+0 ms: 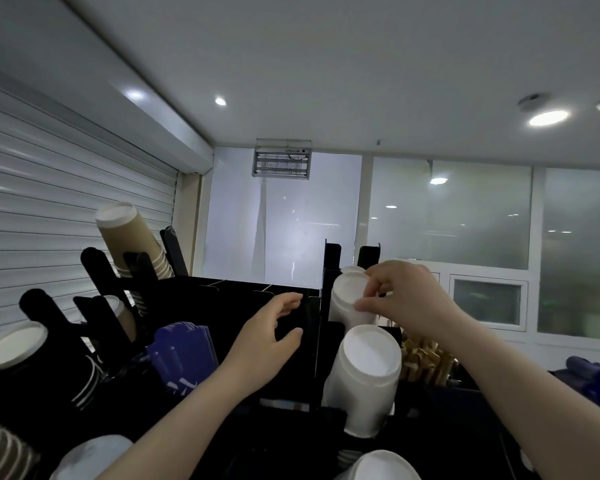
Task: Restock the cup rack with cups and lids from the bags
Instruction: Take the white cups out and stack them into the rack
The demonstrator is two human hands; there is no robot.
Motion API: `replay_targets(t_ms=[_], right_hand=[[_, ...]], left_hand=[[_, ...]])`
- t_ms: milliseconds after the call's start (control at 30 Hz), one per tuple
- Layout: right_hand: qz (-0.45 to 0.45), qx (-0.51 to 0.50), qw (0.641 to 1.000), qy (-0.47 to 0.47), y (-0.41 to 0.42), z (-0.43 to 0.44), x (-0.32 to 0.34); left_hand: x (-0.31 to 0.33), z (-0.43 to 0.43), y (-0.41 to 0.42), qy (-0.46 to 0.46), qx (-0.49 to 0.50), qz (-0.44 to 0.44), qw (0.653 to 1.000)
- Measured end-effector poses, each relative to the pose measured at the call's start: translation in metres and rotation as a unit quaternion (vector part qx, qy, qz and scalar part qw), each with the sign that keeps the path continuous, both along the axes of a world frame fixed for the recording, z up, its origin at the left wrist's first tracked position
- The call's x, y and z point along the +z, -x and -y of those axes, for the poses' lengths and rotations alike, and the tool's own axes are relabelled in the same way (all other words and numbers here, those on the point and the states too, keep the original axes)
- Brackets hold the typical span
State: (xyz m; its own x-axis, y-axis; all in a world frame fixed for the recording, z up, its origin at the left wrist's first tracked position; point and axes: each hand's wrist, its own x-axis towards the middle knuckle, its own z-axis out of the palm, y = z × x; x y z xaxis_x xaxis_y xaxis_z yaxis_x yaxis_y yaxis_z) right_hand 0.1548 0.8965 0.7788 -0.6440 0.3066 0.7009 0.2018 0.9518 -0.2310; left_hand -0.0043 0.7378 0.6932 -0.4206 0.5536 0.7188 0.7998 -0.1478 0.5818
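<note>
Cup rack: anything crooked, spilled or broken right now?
Nothing stands out. The brown cups and white cups lean in the cup rack, apparently by design. The right hand pinches the upper white stack; the left hand hangs open.

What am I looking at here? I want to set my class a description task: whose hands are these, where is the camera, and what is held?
There is no machine: a person works with bare hands. The single picture comes from a camera worn on their head. Before them stands a black slotted cup rack. The right hand pinches the top of a stack of white paper cups; a second white paper cup stack sits below it. The left hand is open near the rack and holds nothing. A tan paper cup stack leans at the left.
</note>
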Motion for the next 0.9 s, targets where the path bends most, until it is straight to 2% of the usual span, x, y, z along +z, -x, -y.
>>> replay_targets(t_ms=[133, 233, 400, 567, 667, 900], right_hand=[[-0.050, 0.015, 0.999, 0.014, 0.001, 0.007, 0.005], [-0.054, 0.014, 0.998, 0.022, 0.000, 0.006, 0.006], [0.021, -0.013, 0.999, 0.030, 0.003, -0.007, -0.014], [0.048, -0.037, 0.997, 0.050, 0.004, -0.019, -0.019], [0.078, -0.058, 0.995, 0.020, 0.005, -0.018, -0.016], [0.077, -0.048, 0.996, 0.016, -0.014, -0.006, -0.024]], left_hand=[[0.002, 0.001, -0.005, -0.007, -0.005, -0.009, 1.000], [0.002, 0.002, -0.007, -0.009, -0.013, -0.014, 1.000], [-0.001, 0.001, -0.007, -0.005, -0.017, -0.016, 1.000], [-0.003, -0.002, -0.008, 0.000, -0.027, -0.010, 1.000], [-0.004, -0.004, -0.009, 0.002, -0.033, 0.001, 0.999], [-0.004, 0.001, -0.022, 0.005, -0.042, 0.024, 0.999]])
